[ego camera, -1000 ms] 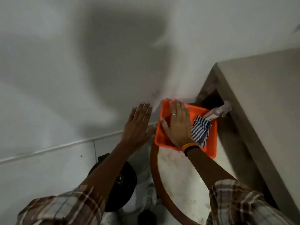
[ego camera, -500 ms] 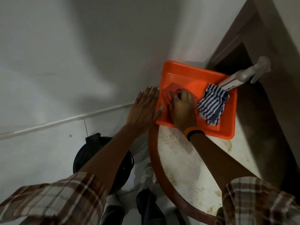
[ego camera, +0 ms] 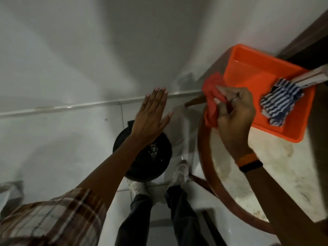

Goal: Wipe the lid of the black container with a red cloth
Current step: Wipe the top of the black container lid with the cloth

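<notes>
The black container (ego camera: pixel 147 160) stands on the floor below me, its round lid facing up, partly hidden by my left forearm. My left hand (ego camera: pixel 150 112) hovers above its far edge, flat, fingers stretched out, holding nothing. My right hand (ego camera: pixel 232 110) is closed on the red cloth (ego camera: pixel 211 96), which hangs crumpled from my fingers over the left rim of the round table, just outside the orange tray (ego camera: pixel 262 73).
The orange tray sits at the far side of a round table (ego camera: pixel 207 162) with a brown rim and stained pale top. A blue-striped cloth (ego camera: pixel 282 102) and a white spray bottle (ego camera: pixel 316 77) lie in the tray. White wall behind; my shoes (ego camera: pixel 179 173) beside the container.
My right hand has lifted the red cloth out of the tray and drawn it left over the table rim. My left hand has moved away from the tray toward the container.
</notes>
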